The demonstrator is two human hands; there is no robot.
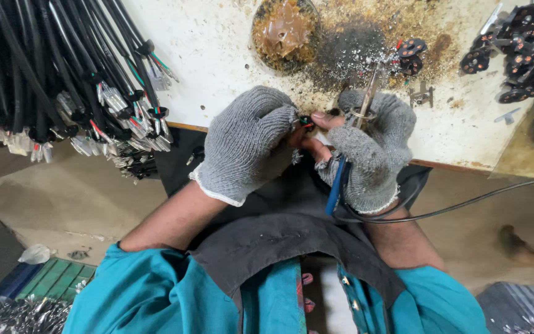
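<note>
My left hand [248,142] wears a grey knit glove and is closed around the end of a thin cable whose small black connector tip [305,120] shows between my two hands. My right hand [372,148], in a grey fingerless glove, pinches that tip with its bare fingertips. It also grips a soldering iron [348,148] with a blue handle and a metal tip pointing up past the fingers. The iron's black cord [465,204] runs off to the right. Both hands hover at the front edge of a stained white worktop [217,55].
A thick bundle of black cables with stripped wire ends [75,93] hangs over the bench at left. A brown flux lump [284,29] sits on a scorched patch at the back. Small round black connector parts [520,55] lie piled at the right.
</note>
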